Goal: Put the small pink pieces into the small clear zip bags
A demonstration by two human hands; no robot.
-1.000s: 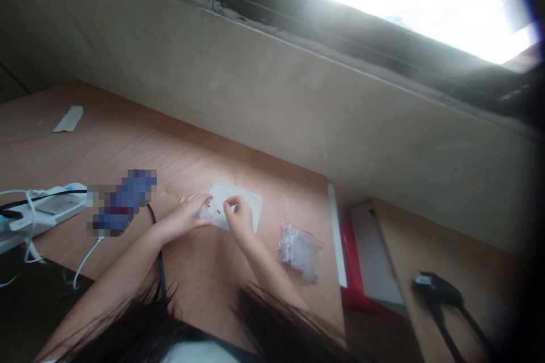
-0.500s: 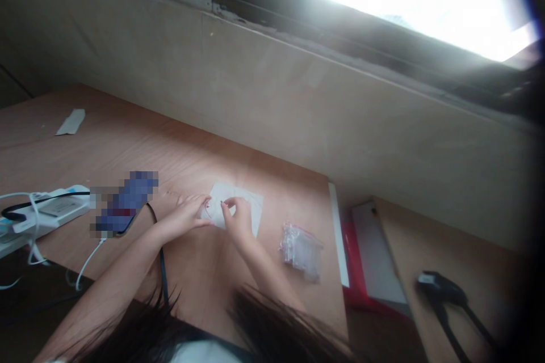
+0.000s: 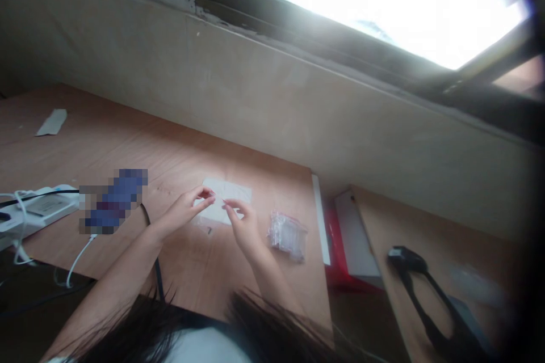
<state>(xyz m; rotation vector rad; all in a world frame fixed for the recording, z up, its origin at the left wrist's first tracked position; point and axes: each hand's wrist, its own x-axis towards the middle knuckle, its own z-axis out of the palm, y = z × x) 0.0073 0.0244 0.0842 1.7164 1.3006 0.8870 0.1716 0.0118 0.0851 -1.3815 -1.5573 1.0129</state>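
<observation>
My left hand (image 3: 192,204) reaches over the left part of a white sheet (image 3: 232,188) on the table, thumb and fingertips pinched together. Facing it, my right hand (image 3: 243,220) is pinched too, over the sheet's front right part. The fingertips of both hands come close to each other, with a small gap between. Whatever they hold is too small to make out. Below my left hand, a small clear plastic bag (image 3: 203,224) lies at the sheet's front edge, with a tiny dark piece (image 3: 209,231) at it. Right of my right hand lies a bundle of clear zip bags (image 3: 287,238).
A blurred-out phone (image 3: 117,201) with a white cable and a white power strip (image 3: 46,207) sit at left. A paper scrap (image 3: 53,122) lies far left. Beyond the table's right edge are a red bag (image 3: 334,244) and another table with a black strapped object (image 3: 409,261).
My left hand has left the small clear bag, which now lies at the sheet's front edge. Both hands' fingertips have come closer together. The view has turned slightly to the right.
</observation>
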